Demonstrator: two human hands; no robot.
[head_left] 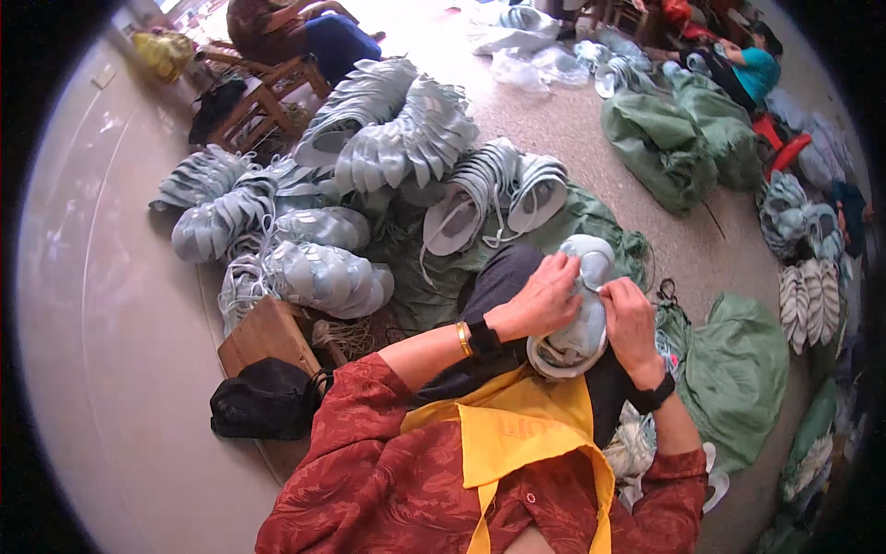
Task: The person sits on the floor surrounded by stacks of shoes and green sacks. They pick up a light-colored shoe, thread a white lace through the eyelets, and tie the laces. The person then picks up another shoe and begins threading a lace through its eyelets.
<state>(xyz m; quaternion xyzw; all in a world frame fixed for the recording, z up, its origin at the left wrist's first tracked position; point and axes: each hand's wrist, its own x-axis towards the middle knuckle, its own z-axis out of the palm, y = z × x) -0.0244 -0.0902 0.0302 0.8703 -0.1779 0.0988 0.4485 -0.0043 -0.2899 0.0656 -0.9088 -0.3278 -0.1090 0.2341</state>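
The shoe [583, 325], pale blue-grey, rested over the person's lap [506, 275], its rounded toe pointing away toward the knees and its open end just beside the upper edge of the yellow apron [540, 417]. From where I stood, the left hand [548, 297] had its fingers bunched narrowly on the shoe's left side; the right hand [631, 323] pinched at the right edge, thumb and fingertip close together, though I could not tell exactly what lay between them. Nothing firm seemed to back the shoe but the legs, so a shifted knee or a loosened left hand could let it roll or slide off the lap's side. Too hard a tug from the right might crease the soft top or pull it crooked. The stacked shoes [406, 138] leaned loosely on the floor, and a bumped foot could topple them.
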